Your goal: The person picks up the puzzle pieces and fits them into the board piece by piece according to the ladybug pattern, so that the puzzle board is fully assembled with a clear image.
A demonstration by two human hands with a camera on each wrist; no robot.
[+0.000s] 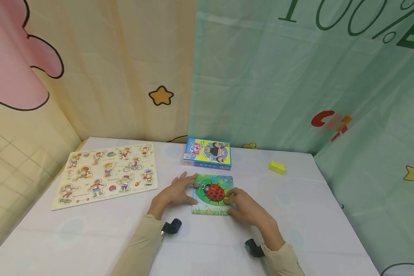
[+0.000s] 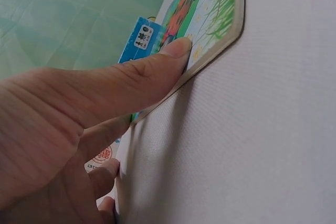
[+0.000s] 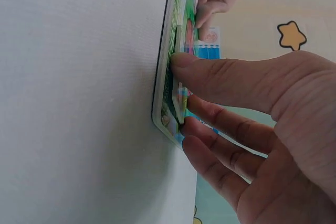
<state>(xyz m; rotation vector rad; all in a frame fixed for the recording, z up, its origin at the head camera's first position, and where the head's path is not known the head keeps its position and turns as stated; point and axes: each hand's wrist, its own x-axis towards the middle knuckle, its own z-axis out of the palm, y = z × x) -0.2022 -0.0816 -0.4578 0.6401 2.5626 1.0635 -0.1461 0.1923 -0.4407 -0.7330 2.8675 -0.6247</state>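
A square ladybug puzzle board [image 1: 207, 211] lies on the white table between both hands. My left hand [image 1: 176, 191] rests at its left side, thumb and index finger spread apart. In the left wrist view the thumb presses on the board's printed face near the edge. My right hand [image 1: 246, 209] is over the board's right side. The right wrist view shows its thumb and fingers pinching a thin, flat puzzle piece [image 3: 180, 103], slightly tilted over the board. Its printed face is mostly hidden by the fingers.
Behind the board lies a blue and yellow card box [image 1: 207, 153]. A wooden puzzle board with sports figures [image 1: 107, 174] occupies the table's left part. At the back right sits a small yellow block [image 1: 277, 167]. Printed curtains [image 1: 248, 76] hang around the table.
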